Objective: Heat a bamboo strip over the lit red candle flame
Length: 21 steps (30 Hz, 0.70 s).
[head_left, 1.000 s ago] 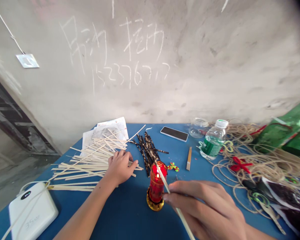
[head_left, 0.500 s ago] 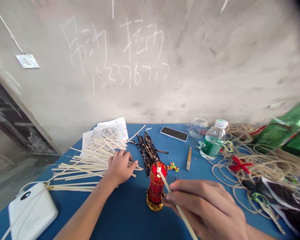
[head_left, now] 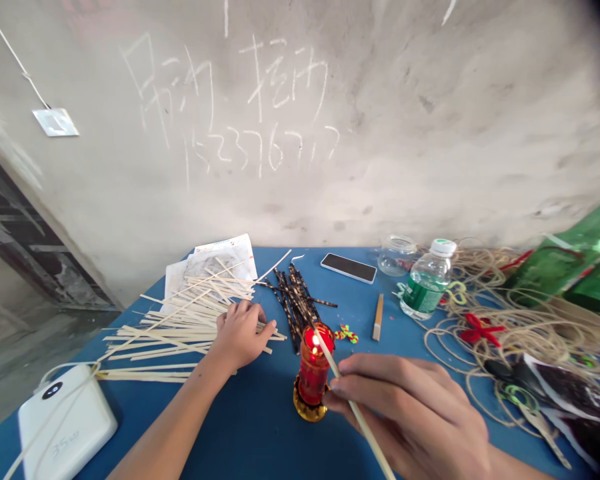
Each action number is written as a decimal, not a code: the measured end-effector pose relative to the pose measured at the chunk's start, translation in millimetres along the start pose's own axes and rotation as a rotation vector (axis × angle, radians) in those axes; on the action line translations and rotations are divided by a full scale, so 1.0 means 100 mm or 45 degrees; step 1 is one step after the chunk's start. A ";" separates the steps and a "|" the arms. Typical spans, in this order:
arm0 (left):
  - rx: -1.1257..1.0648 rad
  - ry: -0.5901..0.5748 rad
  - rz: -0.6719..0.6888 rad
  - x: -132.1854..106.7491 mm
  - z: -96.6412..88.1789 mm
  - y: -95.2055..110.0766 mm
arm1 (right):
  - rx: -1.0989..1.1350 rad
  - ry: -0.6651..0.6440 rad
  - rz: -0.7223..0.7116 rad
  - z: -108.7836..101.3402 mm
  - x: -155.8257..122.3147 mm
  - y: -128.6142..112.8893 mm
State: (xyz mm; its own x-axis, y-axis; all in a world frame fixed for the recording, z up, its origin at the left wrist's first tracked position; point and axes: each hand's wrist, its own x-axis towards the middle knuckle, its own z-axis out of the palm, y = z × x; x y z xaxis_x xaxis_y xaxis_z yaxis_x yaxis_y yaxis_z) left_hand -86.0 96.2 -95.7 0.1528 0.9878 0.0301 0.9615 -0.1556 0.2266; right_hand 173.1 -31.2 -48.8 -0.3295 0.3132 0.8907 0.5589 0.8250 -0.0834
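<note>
My right hand pinches a pale wooden stick between thumb and fingers. The stick's far tip lies over the lit flame at the top of a red glass candle, which stands upright on a gold base. My left hand rests on the right end of a spread pile of pale sticks, its thumb held apart from the slightly bent fingers. Just behind the candle lies a bundle of sticks with dark scorched bands. A small green and red twisted piece sits beside it.
Across the blue table are a phone, a glass jar, a water bottle and a wooden block. Tangled cord, scissors and green bottles crowd the right. A white power bank lies front left.
The stick in my right hand has shifted very slightly at the flame, with the fingers moving a little along with it. My left hand stays in place.
</note>
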 end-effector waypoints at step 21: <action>-0.004 0.015 0.013 0.01 0.02 -0.02 | 0.014 -0.002 -0.054 -0.04 0.10 -0.03</action>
State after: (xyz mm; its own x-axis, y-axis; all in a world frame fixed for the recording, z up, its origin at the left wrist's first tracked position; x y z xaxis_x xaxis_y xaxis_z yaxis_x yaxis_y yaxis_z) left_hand -87.0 97.6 -97.5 0.1601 0.9861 0.0440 0.9591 -0.1659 0.2294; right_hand 171.4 -32.2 -38.0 -0.3542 0.2783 0.8928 0.5358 0.8429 -0.0502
